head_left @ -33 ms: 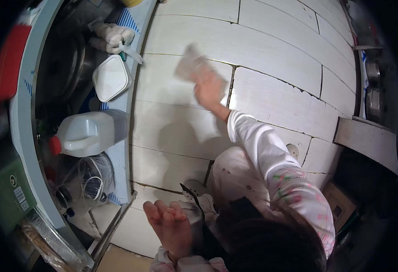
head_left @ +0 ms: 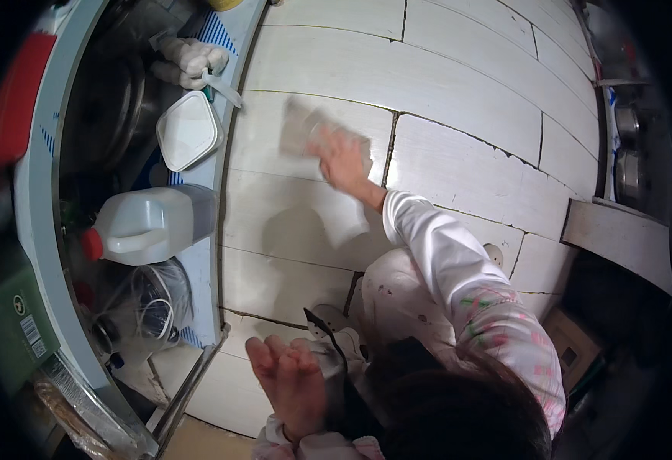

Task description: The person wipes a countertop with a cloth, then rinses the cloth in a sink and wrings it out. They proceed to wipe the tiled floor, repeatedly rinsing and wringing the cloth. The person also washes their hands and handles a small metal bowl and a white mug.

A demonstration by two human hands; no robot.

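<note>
Loosely curled, the left hand (head_left: 294, 387) hung nearest, and whether it pinched anything I couldn't tell! Beyond it, the right hand (head_left: 344, 157) lay fingers-spread over a blurred beige cloth (head_left: 298, 126) on white floor tiles (head_left: 466, 146), near a square white container (head_left: 189, 132) on the shelf (head_left: 206, 287).

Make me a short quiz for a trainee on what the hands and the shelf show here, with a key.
1. Fill in the blank: The right hand rests on a greyish ____ over the white floor.
2. True or false: The left hand is well apart from the right one, its fingers curled.
3. What colour is the cap on the plastic jug on the shelf?

Key: 1. cloth, blurred in this view; 2. True; 3. Red.
</note>
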